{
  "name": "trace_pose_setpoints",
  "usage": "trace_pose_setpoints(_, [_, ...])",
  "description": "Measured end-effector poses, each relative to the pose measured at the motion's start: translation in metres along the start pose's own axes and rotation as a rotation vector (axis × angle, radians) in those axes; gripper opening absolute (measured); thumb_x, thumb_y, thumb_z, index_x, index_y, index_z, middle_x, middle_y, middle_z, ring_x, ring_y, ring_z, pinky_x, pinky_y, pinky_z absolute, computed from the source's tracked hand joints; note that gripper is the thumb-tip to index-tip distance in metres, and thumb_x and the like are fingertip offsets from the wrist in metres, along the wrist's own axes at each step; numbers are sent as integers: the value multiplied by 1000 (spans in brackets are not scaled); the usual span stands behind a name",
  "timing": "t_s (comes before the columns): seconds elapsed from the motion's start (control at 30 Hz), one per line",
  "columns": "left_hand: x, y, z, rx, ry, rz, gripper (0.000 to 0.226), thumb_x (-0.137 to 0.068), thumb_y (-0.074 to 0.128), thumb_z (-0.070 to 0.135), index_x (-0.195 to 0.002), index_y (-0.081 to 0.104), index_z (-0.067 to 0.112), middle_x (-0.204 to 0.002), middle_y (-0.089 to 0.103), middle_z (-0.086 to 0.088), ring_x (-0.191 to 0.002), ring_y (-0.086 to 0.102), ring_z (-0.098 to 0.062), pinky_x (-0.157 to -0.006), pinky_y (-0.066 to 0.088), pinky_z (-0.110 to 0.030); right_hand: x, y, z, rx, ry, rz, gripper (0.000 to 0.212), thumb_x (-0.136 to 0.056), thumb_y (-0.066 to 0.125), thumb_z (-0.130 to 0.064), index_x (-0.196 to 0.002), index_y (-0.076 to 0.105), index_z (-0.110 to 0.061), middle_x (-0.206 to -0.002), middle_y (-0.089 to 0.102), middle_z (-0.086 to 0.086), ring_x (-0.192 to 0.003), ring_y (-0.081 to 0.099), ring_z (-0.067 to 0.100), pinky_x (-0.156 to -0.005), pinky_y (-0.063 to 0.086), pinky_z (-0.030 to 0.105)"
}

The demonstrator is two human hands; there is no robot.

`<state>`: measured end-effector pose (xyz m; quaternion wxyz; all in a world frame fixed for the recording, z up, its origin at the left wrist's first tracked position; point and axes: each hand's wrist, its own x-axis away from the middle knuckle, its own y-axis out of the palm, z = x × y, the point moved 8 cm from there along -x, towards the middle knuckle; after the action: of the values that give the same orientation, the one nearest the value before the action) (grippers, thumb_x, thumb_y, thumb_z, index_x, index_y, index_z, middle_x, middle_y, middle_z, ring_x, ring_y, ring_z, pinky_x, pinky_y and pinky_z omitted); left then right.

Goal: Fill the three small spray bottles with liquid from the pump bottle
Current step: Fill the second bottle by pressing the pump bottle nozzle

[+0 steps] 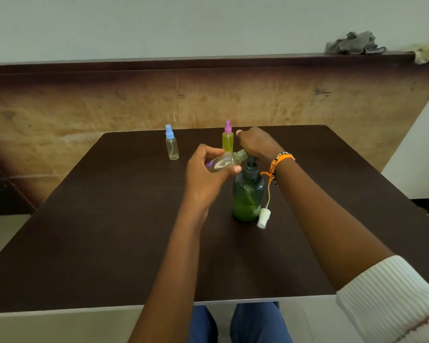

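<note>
Left hand (206,169) grips the open spray bottle (224,163); right hand (256,144) presses the pump bottle (248,194).
The small bottle lies nearly level, neck pointing right at the pump spout, table centre.

— What do we see around us?
— A dark brown desk (109,219) set against a worn plywood panel (84,107) with a dark ledge (208,61) on top.
— And above that?
— A pale wall (183,26); crumpled grey cloth (354,43) lies on the ledge, light floor (5,233) at our left.
</note>
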<state>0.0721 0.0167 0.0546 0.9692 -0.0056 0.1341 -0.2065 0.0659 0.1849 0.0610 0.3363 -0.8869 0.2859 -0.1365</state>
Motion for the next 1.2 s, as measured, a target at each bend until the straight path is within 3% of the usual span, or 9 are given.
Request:
trace_pose_setpoints(0.1, [2, 2, -4, 3, -14, 1, 35, -68, 80, 4, -91, 55, 15, -94, 63, 6, -77, 59, 4, -64, 47, -7, 1, 4, 10, -106, 26, 27, 36, -98, 35, -33, -94, 58, -5, -89, 55, 10, -77, 48, 23, -70, 37, 31])
trace_pose_setpoints(0.3, [2, -1, -4, 3, -18, 8, 35, -69, 80, 5, -93, 55, 14, -92, 62, 7, -78, 57, 2, -63, 45, -4, 6, 0, 3, 22, 12, 52, 42, -98, 31, -41, -89, 55, -8, -95, 58, 12, -87, 54, 28, -83, 44, 36])
trace_pose_setpoints(0.43, [0, -2, 2, 4, 6, 4, 36, -68, 80, 3, -94, 56, 12, -91, 63, 5, -76, 57, 4, -65, 46, -6, 3, 3, -7, 3, -10, -28, 47, -100, 29, -39, -71, 51, -10, -70, 49, 4, -63, 43, 18, -55, 32, 30])
trace_pose_setpoints(0.6, [2, -1, -4, 5, -4, 4, 35, -68, 79, 2, -92, 56, 12, -93, 63, 5, -79, 58, 2, -66, 46, -6, 3, 9, 10, -102, 28, 12, 38, -98, 36, -35, -90, 59, -6, -81, 54, 9, -73, 46, 22, -70, 37, 32])
trace_pose_setpoints(0.77, [3, -3, -4, 11, 0, -3, 34, -68, 80, 3, -88, 56, 16, -92, 63, 6, -79, 58, 2, -66, 47, -6, 6, 3, 2, 43, 16, 32, 44, -97, 31, -45, -84, 52, -9, -97, 58, 14, -92, 55, 32, -90, 43, 39])
trace_pose_setpoints(0.9, [-1, -3, 1, -6, 20, 2, 35, -68, 80, 4, -90, 57, 14, -92, 64, 5, -76, 58, 5, -66, 46, -7, 5, -2, -7, 47, 21, 17, 48, -97, 27, -46, -69, 47, -12, -96, 55, 13, -91, 51, 29, -93, 40, 42])
trace_pose_setpoints(0.97, [-1, -2, 0, -13, 21, 4, 35, -67, 81, 4, -90, 56, 14, -92, 63, 4, -74, 58, 7, -66, 47, -7, 7, -1, 0, -18, 24, 49, 44, -97, 31, -44, -78, 52, -11, -97, 58, 13, -90, 54, 30, -89, 41, 41])
trace_pose_setpoints(1.03, [0, -1, -2, -10, 20, -4, 35, -67, 80, 2, -88, 56, 15, -91, 63, 6, -71, 58, 12, -64, 47, -6, 10, 0, 7, -43, 38, 97, 38, -96, 33, -42, -90, 53, -10, -105, 61, 14, -98, 57, 33, -96, 42, 45])
trace_pose_setpoints(1.2, [2, 0, -6, 1, 14, -9, 35, -68, 80, 2, -90, 56, 13, -91, 63, 5, -71, 57, 13, -63, 45, -5, 15, -3, 3, 48, 34, 102, 39, -96, 31, -41, -92, 54, -10, -111, 61, 15, -103, 56, 35, -100, 38, 50])
